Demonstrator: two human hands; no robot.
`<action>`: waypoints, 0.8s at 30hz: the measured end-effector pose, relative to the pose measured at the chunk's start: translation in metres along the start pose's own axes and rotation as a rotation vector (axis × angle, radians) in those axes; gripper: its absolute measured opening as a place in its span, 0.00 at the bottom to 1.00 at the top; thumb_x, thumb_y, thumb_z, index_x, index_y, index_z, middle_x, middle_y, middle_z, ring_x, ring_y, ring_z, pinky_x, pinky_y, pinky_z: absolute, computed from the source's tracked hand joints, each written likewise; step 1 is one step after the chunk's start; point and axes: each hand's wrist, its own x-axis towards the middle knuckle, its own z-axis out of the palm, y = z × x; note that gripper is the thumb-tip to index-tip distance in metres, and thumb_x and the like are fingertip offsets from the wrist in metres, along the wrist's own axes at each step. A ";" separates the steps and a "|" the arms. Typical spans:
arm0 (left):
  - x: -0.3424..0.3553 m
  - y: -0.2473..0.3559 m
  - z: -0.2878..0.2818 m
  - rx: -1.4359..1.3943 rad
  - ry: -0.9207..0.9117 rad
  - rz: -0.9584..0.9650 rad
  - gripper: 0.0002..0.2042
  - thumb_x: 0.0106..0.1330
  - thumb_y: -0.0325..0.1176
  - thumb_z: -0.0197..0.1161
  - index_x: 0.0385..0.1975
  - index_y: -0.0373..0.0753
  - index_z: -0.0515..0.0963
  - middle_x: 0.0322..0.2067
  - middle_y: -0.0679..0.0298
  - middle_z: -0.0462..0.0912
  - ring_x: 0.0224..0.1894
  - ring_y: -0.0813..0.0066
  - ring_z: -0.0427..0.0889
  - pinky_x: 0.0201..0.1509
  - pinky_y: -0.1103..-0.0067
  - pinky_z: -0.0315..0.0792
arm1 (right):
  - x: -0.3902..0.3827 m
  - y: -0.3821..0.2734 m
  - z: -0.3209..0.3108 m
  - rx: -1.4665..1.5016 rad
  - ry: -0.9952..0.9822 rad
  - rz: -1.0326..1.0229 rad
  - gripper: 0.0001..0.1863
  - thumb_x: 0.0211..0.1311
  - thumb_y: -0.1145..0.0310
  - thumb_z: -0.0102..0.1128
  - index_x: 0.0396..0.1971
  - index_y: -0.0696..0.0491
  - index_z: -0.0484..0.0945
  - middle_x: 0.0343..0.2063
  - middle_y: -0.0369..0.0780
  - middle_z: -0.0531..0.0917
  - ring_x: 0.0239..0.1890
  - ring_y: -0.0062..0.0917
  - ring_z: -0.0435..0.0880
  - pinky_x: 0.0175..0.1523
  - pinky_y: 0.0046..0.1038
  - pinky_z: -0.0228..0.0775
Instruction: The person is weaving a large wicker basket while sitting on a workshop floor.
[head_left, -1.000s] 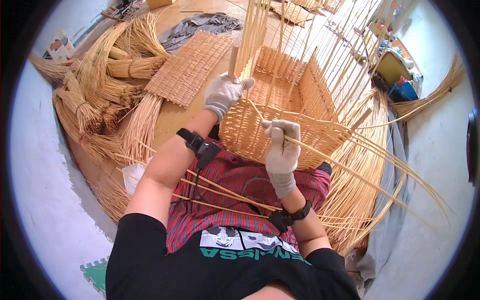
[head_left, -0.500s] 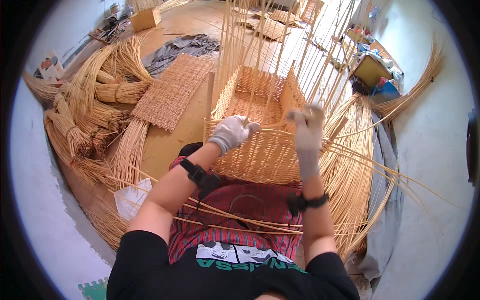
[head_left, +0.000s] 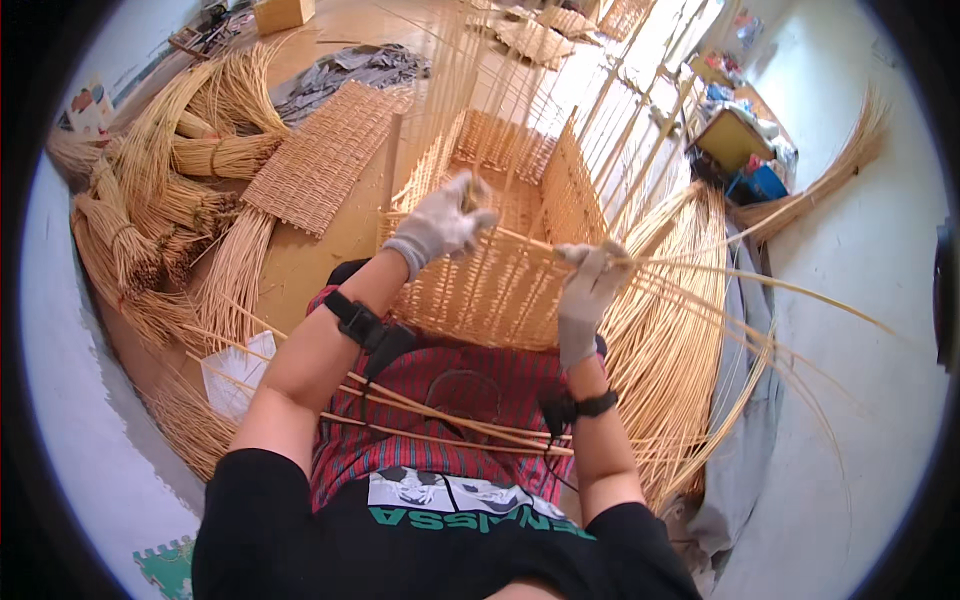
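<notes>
A rectangular wicker basket (head_left: 485, 290) rests against my lap, with tall thin stakes rising from its walls. My left hand (head_left: 443, 222), in a pale glove, is above the left part of the near rim. Its fingers are curled round a wicker rod. My gloved right hand (head_left: 586, 290) is at the right end of that rim, fingers closed on a wicker rod (head_left: 740, 272) whose loose end runs out to the right with several others. The exact grip of the fingertips is partly hidden.
Bundles of wicker rods (head_left: 225, 155) lie to the left beside a flat woven panel (head_left: 325, 155). A long spread of rods (head_left: 670, 340) fans out at the right, near the wall. Loose rods (head_left: 450, 420) cross my lap. Farther back lies a grey cloth (head_left: 350, 75).
My left hand has lifted off the near wall and up slightly. My right hand has come down to the rim. The basket shifted a little left in view, and the stakes are swaying.
</notes>
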 end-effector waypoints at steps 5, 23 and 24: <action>0.008 0.018 0.009 0.269 0.243 -0.120 0.30 0.61 0.56 0.80 0.50 0.38 0.79 0.39 0.55 0.91 0.41 0.67 0.89 0.43 0.68 0.79 | 0.012 -0.024 0.030 -0.200 -0.066 -0.065 0.10 0.86 0.68 0.48 0.58 0.54 0.69 0.33 0.41 0.86 0.35 0.28 0.88 0.50 0.33 0.83; -0.007 0.040 0.091 0.046 -0.101 -0.221 0.29 0.81 0.56 0.58 0.59 0.32 0.81 0.30 0.58 0.89 0.23 0.72 0.88 0.28 0.75 0.83 | 0.151 -0.087 0.076 -0.955 -0.311 -0.178 0.26 0.75 0.72 0.57 0.71 0.44 0.73 0.67 0.42 0.80 0.53 0.34 0.89 0.68 0.38 0.77; -0.008 0.041 0.087 -0.001 -0.118 -0.209 0.29 0.81 0.56 0.58 0.59 0.31 0.81 0.30 0.58 0.89 0.23 0.72 0.88 0.27 0.75 0.83 | 0.148 -0.084 0.060 -0.991 -0.329 0.000 0.24 0.76 0.72 0.56 0.70 0.46 0.74 0.64 0.43 0.81 0.51 0.33 0.89 0.68 0.39 0.78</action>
